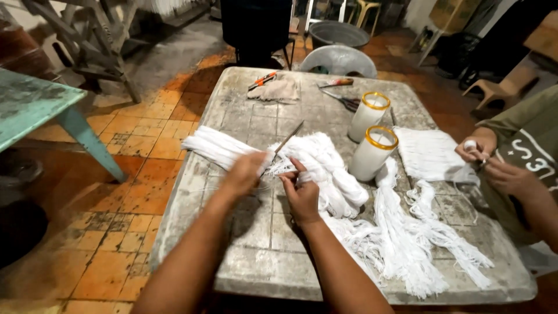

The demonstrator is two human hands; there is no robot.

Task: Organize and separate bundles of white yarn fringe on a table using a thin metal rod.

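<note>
Teal table point(26, 102) at far left, off the work. On the grey tabletop point(261, 244), a white string bundle point(218, 146) runs in from the left. Left hand point(244, 174) lies on it, fingers curled around a thin metal blade point(289, 138). Right hand point(302, 195) next, fingers pinching strands near the blade. Further right, a heap of loose cut strings point(407, 244) suggests a fair part is done; the thick bundle looks unworked. Two glass candles point(372, 152) stand beyond. At far right, a co-worker's hands point(494, 163) pinch something small and white.
</note>
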